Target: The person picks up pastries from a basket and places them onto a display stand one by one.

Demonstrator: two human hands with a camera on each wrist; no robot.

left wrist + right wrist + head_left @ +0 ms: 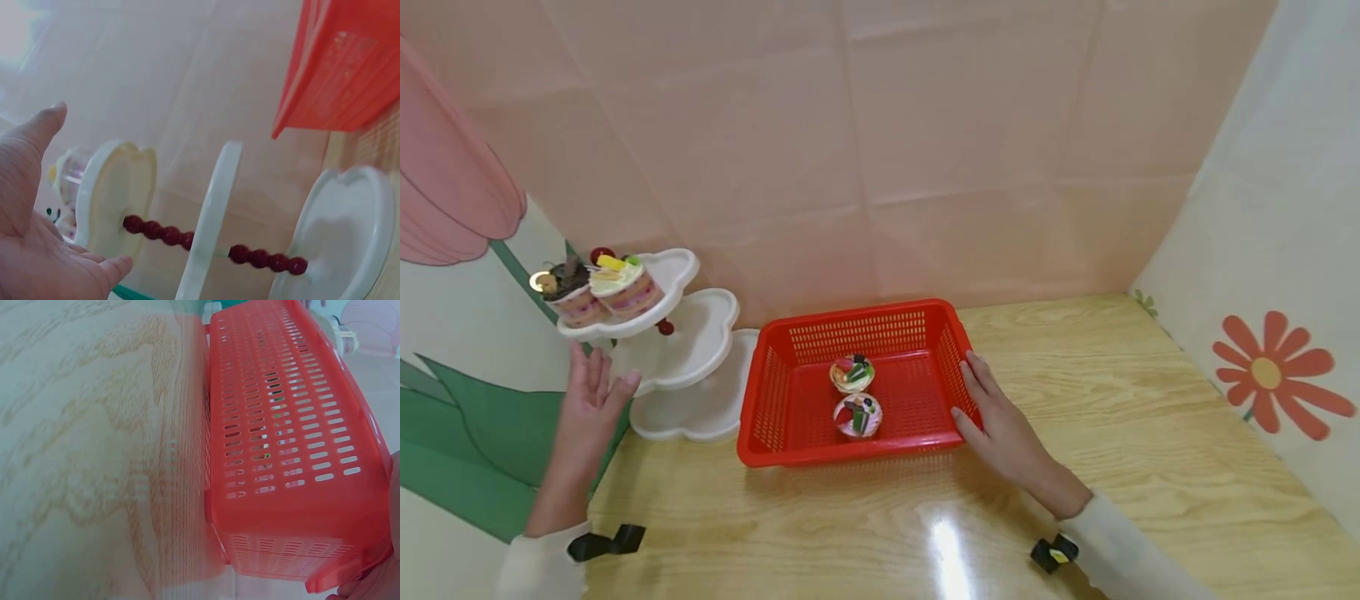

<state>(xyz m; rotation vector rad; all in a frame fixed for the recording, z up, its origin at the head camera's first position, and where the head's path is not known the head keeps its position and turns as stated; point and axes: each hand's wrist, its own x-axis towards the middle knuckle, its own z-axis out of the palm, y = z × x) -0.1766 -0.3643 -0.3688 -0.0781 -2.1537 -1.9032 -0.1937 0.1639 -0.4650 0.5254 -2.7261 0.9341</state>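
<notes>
My left hand [591,392], palm up with fingers extended, is just below the top tier of a white three-tier cake stand [692,358]. It holds nothing. On that tier sit a chocolate-topped cupcake [574,292] and a cream-topped cupcake [625,286] with yellow and green pieces. My right hand [1003,425] rests on the right rim of a red plastic basket [842,457], fingers nearly straight. Inside the basket are a cupcake [852,374] with green and dark toppings and a pink-creamed cupcake [858,416], one behind the other.
The basket and stand are side by side on a light wood-grain table [1112,400]. Dark red beads [169,234] form the stand's post. A pink backdrop [925,150] rises behind, and a flower-printed panel [1270,333] borders the right side.
</notes>
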